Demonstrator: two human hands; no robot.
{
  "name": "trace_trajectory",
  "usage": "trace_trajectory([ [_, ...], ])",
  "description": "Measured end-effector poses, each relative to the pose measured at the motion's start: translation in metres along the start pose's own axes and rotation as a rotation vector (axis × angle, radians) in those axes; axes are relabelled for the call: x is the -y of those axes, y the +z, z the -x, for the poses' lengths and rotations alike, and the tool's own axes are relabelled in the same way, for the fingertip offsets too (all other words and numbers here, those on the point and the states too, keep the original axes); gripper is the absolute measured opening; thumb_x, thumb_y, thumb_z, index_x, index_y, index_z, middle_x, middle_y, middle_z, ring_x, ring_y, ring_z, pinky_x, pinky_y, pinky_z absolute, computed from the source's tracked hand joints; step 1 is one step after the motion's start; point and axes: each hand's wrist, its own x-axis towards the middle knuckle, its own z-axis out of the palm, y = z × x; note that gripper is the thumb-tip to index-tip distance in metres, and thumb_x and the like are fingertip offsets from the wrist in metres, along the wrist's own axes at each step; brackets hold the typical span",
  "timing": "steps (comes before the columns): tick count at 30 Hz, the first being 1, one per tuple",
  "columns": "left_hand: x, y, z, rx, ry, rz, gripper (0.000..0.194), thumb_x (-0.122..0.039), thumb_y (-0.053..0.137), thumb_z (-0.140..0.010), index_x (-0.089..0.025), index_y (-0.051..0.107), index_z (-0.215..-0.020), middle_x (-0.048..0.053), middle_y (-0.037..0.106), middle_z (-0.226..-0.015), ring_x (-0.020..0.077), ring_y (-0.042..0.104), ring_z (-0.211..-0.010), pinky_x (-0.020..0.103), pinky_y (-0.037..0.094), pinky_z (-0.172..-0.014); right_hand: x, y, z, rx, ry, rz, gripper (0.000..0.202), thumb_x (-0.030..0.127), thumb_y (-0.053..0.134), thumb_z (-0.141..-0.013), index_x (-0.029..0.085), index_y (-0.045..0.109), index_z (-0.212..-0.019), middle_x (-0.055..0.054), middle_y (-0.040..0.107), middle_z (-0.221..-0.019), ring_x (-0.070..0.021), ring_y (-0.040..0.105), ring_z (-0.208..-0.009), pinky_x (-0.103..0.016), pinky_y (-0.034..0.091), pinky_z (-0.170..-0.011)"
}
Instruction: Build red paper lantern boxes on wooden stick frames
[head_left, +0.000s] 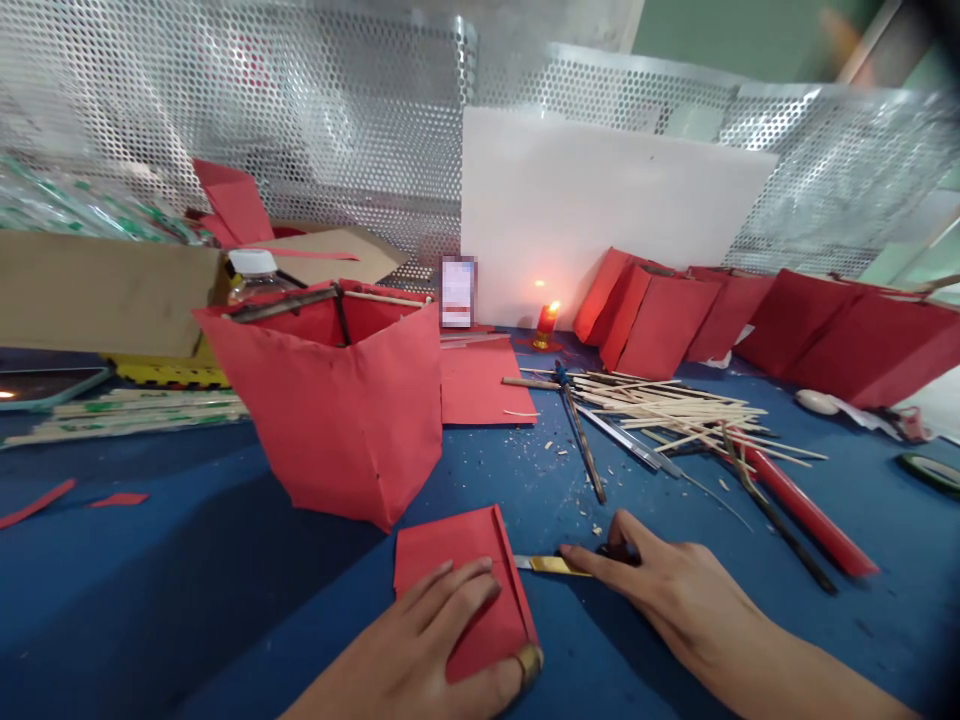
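Observation:
My left hand [442, 640] lies with its fingers spread on a folded piece of red paper [480, 590], pressing it to the blue table; a ring shows on the thumb. My right hand [652, 575] is closed around a cutter knife [559, 566] with a gold-coloured body. Its blade touches or nearly touches the folded right edge of the paper. Just behind the left hand stands a red paper bag [337, 410], open at the top, with thin sticks along its rim.
Thin wooden sticks [675, 405] are piled behind my right hand, beside a red roll [806, 510]. Further back are a lit candle [546, 325], a phone [457, 292] and several red bags [667, 315]. A cardboard box [112, 290] stands at the left.

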Motion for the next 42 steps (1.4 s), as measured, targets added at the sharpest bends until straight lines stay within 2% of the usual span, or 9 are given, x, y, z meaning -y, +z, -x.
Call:
trace_trajectory([
  [4, 0.0, 0.0, 0.0, 0.013, -0.017, 0.026, 0.063, -0.055, 0.064, -0.092, -0.032, 0.048, -0.149, 0.016, 0.066, -0.13, 0.0299, 0.065, -0.118, 0.041, 0.056, -0.098, -0.005, 0.007, 0.004, -0.007, -0.009, 0.028, 0.068, 0.003, 0.032, -0.094, 0.038, 0.045, -0.151, -0.007, 0.059, -0.098, -0.0148, 0.064, -0.06, -0.025, 0.049, -0.055],
  [8, 0.0, 0.001, 0.0, 0.087, -0.023, 0.027, 0.066, -0.048, 0.069, -0.091, -0.035, 0.044, -0.151, 0.016, 0.063, -0.134, 0.0306, 0.063, -0.121, 0.041, 0.056, -0.098, -0.008, 0.013, 0.006, -0.018, -0.022, -0.002, 0.068, 0.004, 0.034, -0.095, 0.039, 0.043, -0.152, -0.006, 0.057, -0.097, -0.0152, 0.066, -0.064, -0.025, 0.051, -0.056],
  [16, -0.004, 0.0, 0.0, 0.179, -0.047, 0.068, 0.071, -0.048, 0.069, -0.091, -0.036, 0.039, -0.153, 0.02, 0.06, -0.138, 0.0346, 0.063, -0.125, 0.039, 0.061, -0.089, -0.008, 0.008, 0.003, 0.008, -0.012, -0.079, 0.069, 0.003, 0.031, -0.094, 0.039, 0.041, -0.153, -0.008, 0.058, -0.101, -0.0187, 0.068, -0.07, -0.031, 0.056, -0.06],
  [20, -0.003, 0.0, -0.002, 0.176, -0.074, 0.104, 0.065, -0.052, 0.063, -0.094, -0.036, 0.04, -0.152, 0.024, 0.055, -0.143, 0.0362, 0.059, -0.129, 0.041, 0.06, -0.092, -0.009, 0.009, 0.004, 0.022, -0.007, -0.076, 0.069, 0.005, 0.031, -0.096, 0.04, 0.038, -0.155, -0.008, 0.057, -0.101, -0.0182, 0.067, -0.068, -0.031, 0.055, -0.059],
  [26, -0.002, 0.001, -0.004, 0.194, -0.05, 0.086, 0.065, -0.048, 0.067, -0.093, -0.037, 0.041, -0.152, 0.024, 0.058, -0.14, 0.0374, 0.061, -0.127, 0.043, 0.061, -0.09, -0.006, 0.003, -0.001, -0.038, -0.024, -0.092, 0.061, 0.009, 0.027, -0.099, 0.035, 0.046, -0.151, -0.009, 0.058, -0.098, -0.019, 0.068, -0.067, -0.032, 0.056, -0.057],
  [34, -0.002, 0.005, -0.001, 0.118, -0.061, 0.067, 0.054, -0.038, 0.062, -0.096, -0.039, 0.047, -0.148, 0.019, 0.064, -0.135, 0.0345, 0.065, -0.121, 0.042, 0.061, -0.088, -0.005, 0.01, -0.002, -0.022, 0.03, -0.07, 0.063, 0.008, 0.029, -0.099, 0.042, 0.044, -0.15, -0.008, 0.059, -0.1, -0.0191, 0.069, -0.064, -0.033, 0.057, -0.056],
  [38, -0.002, 0.003, -0.004, 0.15, -0.055, 0.083, 0.055, -0.042, 0.064, -0.094, -0.037, 0.049, -0.147, 0.018, 0.064, -0.137, 0.0343, 0.064, -0.122, 0.042, 0.06, -0.091, -0.005, 0.008, -0.001, -0.012, 0.021, -0.064, 0.065, 0.007, 0.029, -0.098, 0.04, 0.043, -0.151, -0.008, 0.058, -0.1, -0.0187, 0.069, -0.065, -0.033, 0.056, -0.058],
  [42, -0.001, 0.001, -0.007, 0.165, -0.082, 0.109, 0.052, -0.023, 0.059, -0.094, -0.027, 0.052, -0.146, 0.016, 0.064, -0.138, 0.0307, 0.064, -0.123, 0.039, 0.055, -0.1, -0.006, 0.006, -0.001, -0.017, -0.013, -0.058, 0.061, 0.009, 0.028, -0.1, 0.039, 0.044, -0.151, -0.007, 0.058, -0.1, -0.0169, 0.067, -0.065, -0.029, 0.054, -0.058],
])
